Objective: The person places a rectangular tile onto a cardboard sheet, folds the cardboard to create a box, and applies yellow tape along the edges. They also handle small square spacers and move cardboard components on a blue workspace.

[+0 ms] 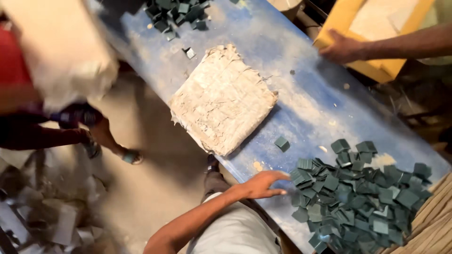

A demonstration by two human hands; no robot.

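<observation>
My left hand [262, 185] reaches over the near edge of a long blue dusty table [301, 94], fingers spread and holding nothing. It is just left of a big heap of small dark green square pieces [358, 197]. One loose green square [282, 143] lies above the hand. A flat, crumpled, dusty paper-wrapped block [222, 99] rests in the middle of the table, overhanging its near edge. My right hand is out of sight.
Another person's hand [343, 48] grips a yellow bundle [376, 33] at the far right. A second green heap [176, 14] lies at the table's far end. At the left, a person in red carries a blurred white sack [61, 51]. Paper scraps [52, 211] litter the floor.
</observation>
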